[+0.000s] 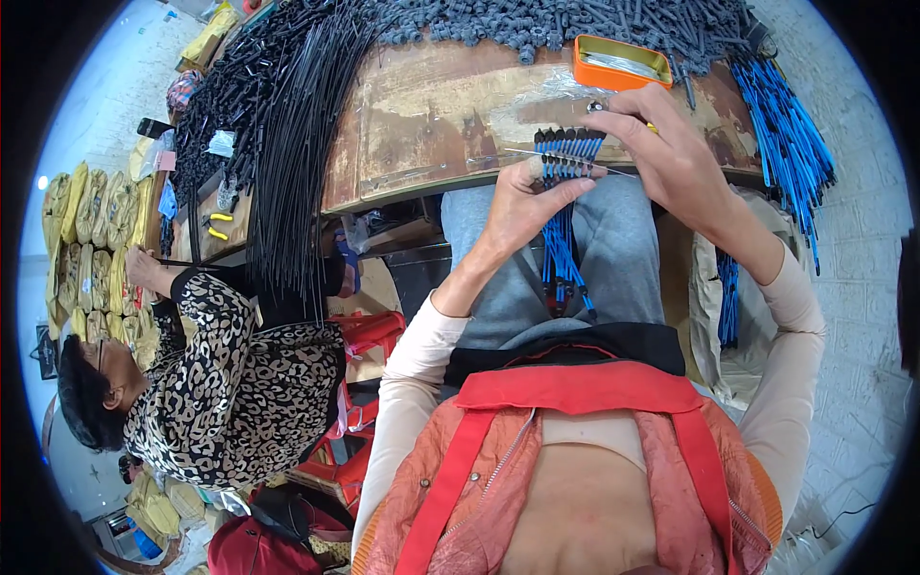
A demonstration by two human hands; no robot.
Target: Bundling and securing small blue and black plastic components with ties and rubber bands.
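My left hand (525, 213) is closed around a row of thin blue-and-black rods (561, 244), their black ends up, above my lap. A thin metal wire (519, 150) lies across the rods, sticking out on both sides. Just above the row's right end, my right hand (676, 163) is closed on a small tool. Its dark metallic tip (596, 107) shows at the fingertips, and a bit of yellow shows behind the fingers. Most of this tool is hidden, so its exact kind is unclear.
On the worn wooden table (412, 125) lie a heap of grey parts (575, 24), an orange tin (623, 65) and black rods (311, 144). Blue rods (786, 125) hang off its right edge. A co-worker (240, 383) sits at left, near yellow-handled pliers (218, 227).
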